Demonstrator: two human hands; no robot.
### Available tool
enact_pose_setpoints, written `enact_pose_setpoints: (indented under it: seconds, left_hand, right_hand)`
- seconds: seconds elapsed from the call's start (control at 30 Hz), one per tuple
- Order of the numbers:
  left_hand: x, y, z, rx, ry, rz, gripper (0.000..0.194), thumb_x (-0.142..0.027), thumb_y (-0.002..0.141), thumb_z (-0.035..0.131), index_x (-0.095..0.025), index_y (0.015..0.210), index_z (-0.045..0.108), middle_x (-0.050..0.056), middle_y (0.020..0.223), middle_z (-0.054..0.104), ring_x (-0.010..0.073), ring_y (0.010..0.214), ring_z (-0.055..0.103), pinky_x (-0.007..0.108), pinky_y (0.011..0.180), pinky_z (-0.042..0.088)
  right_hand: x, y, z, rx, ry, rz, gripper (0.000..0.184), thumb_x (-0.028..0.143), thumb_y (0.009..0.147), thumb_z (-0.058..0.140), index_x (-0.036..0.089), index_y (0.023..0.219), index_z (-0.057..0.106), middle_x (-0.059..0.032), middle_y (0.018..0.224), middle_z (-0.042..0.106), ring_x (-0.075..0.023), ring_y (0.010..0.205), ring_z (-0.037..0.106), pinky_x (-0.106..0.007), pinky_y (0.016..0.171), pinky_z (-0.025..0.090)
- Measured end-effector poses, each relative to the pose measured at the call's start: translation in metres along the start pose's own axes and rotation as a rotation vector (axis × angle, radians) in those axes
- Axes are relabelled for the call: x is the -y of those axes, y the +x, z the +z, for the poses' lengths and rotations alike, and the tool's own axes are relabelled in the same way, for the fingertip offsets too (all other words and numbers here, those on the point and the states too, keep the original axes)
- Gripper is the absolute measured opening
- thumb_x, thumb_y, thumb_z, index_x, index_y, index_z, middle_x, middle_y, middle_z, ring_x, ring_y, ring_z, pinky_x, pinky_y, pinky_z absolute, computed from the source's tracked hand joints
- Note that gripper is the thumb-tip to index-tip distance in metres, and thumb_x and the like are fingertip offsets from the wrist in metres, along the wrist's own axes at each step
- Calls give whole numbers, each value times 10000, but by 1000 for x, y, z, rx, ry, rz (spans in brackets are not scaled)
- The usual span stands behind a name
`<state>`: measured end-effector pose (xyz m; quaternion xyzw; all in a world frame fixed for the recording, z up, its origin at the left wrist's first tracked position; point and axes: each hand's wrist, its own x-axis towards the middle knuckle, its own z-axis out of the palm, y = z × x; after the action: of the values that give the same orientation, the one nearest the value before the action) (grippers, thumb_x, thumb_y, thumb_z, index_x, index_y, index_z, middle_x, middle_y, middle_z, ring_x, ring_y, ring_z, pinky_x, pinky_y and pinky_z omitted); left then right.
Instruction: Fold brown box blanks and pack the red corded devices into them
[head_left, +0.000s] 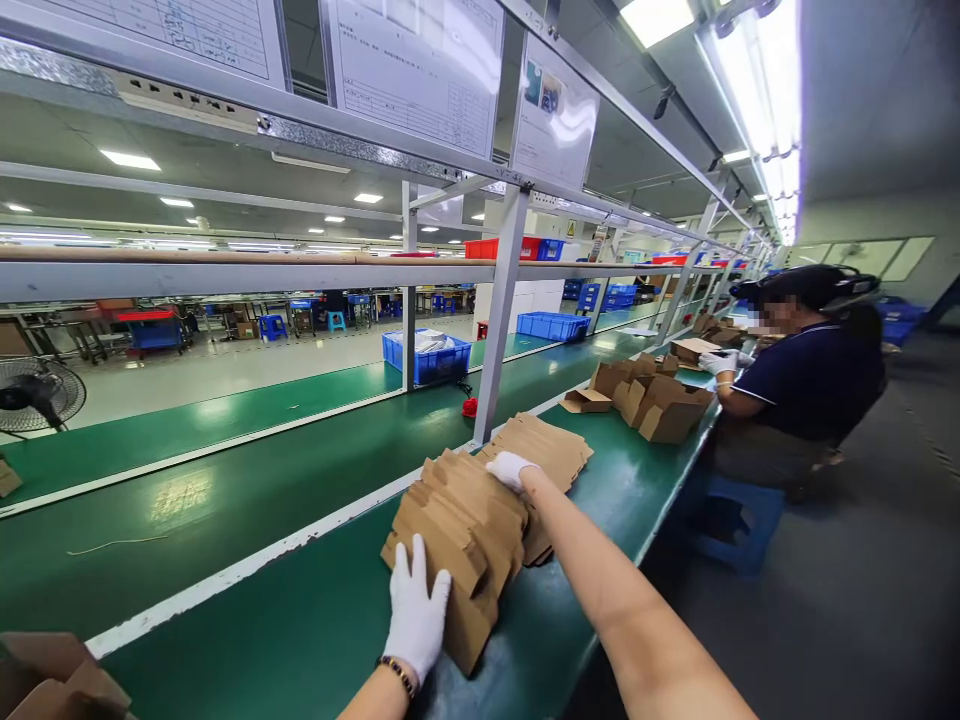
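A fanned stack of flat brown cardboard box blanks [465, 530] lies on the green bench top [315, 610]. My left hand [416, 610], in a white glove, rests flat on the near end of the stack with its fingers spread. My right hand [510, 468], also gloved in white, lies on the far top of the stack with its fingers curled over the cardboard edge. More flat blanks [551, 445] sit just behind it.
A white line [247, 565] divides the bench from the green conveyor belt [225, 480]. A metal post [499, 310] rises behind the stack. To the right a seated person [802, 385] handles folded boxes [656, 400]. Blue bins [427, 355] stand beyond. Cardboard [52, 680] shows at bottom left.
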<state>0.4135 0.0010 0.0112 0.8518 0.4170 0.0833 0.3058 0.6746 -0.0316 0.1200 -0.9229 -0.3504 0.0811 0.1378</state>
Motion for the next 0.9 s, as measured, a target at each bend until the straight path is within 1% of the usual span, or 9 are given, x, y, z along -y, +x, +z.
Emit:
enact_pose_setpoints:
  seconds: [0.1,0.17,0.27,0.4,0.5,0.6,0.77,0.83,0.9]
  left_hand:
    - [-12,8,4,39,30,35,663,-352,991,422,-129,1580,216,195,1652,216,317,1515,262,417,1222,281]
    - [-5,9,7,45,68,36,654,-337,991,400,-93,1573,228,202,1650,210,348,1520,226,448,1227,267]
    - [14,1,11,53,151,78,672,-366,972,425,-75,1558,270,177,1651,219,359,1531,175,475,1252,198]
    - [28,-12,15,49,267,136,721,-452,942,437,-57,1534,326,181,1626,289,367,1524,212,525,1261,138]
    - [28,-19,15,39,319,157,712,-449,935,425,-25,1505,378,214,1606,316,397,1512,231,559,1251,155]
    - [26,-23,12,34,331,191,674,-450,924,442,-76,1485,443,194,1595,357,404,1501,262,570,1242,183]
    - [26,-32,10,41,308,202,628,-399,918,458,-103,1471,474,165,1587,381,374,1499,286,549,1243,208]
    - [28,-39,12,49,287,194,608,-373,927,440,-97,1467,478,154,1580,397,354,1499,295,528,1248,216]
    - [31,-47,14,56,266,188,605,-374,927,437,-101,1465,483,140,1575,410,342,1499,299,513,1251,218]
  right_hand:
    - [-4,-13,-24,-131,-105,70,340,351,986,625,169,1271,591,-102,1293,599,-267,1115,618,-496,946,525]
    - [2,-35,-22,-211,-151,7,364,346,1008,567,165,1324,556,-123,1359,562,-288,1215,557,-503,1034,447]
    - [19,-78,8,-249,-186,-183,470,352,986,548,161,1412,495,-155,1499,457,-316,1367,404,-450,1150,283]
    - [41,-120,61,-197,-216,-231,742,372,738,812,136,1386,537,-231,1508,438,-437,1384,324,-555,1169,160]
    - [55,-124,84,-183,-240,-176,692,285,667,851,108,1286,599,-276,1336,561,-455,1268,430,-589,1082,271]
    - [63,-117,89,-188,-256,-133,576,241,708,810,58,1219,615,-280,1208,597,-407,1127,525,-508,929,405]
    - [66,-104,82,-189,-280,-56,768,357,626,905,21,1240,587,-278,1164,600,-391,1062,562,-454,841,450]
    - [70,-99,81,-179,-305,-58,674,348,662,893,34,1189,615,-252,1154,610,-369,1077,568,-437,857,460]
    - [76,-96,81,-165,-331,-69,537,347,771,827,79,1187,619,-192,1197,609,-327,1109,570,-432,899,469]
